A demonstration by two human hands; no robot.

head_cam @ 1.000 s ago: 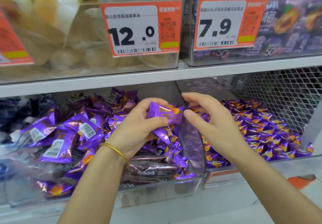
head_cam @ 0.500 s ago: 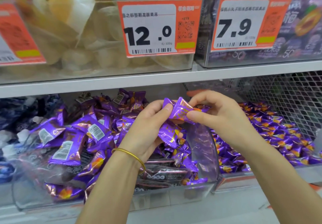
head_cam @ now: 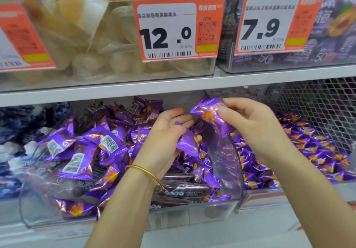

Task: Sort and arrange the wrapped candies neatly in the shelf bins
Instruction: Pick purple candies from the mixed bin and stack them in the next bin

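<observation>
My right hand (head_cam: 248, 126) pinches a purple wrapped candy (head_cam: 212, 114) above the clear divider (head_cam: 229, 159) between two lower-shelf bins. My left hand (head_cam: 165, 136), with a gold bangle on the wrist, holds another small purple candy (head_cam: 189, 143) in its curled lower fingers, while its upper fingers are spread. The middle clear bin (head_cam: 123, 217) under it holds a loose heap of bigger purple packets (head_cam: 77, 163) mixed with small purple candies. Several small purple candies (head_cam: 300, 151) lie in a flat layer in the right bin (head_cam: 289, 191).
The upper shelf (head_cam: 173, 85) carries clear bins of pale yellow jelly cups (head_cam: 92, 35) and purple boxes (head_cam: 331, 35), with orange price tags 12.0 (head_cam: 177, 30) and 7.9 (head_cam: 269, 24). Wire mesh (head_cam: 323, 101) backs the right bin. Dark blue packets (head_cam: 17, 128) fill the far-left bin.
My right hand took the top candy from my left hand and lifted it clear to the right. My left hand's upper fingers opened. The view has shifted slightly.
</observation>
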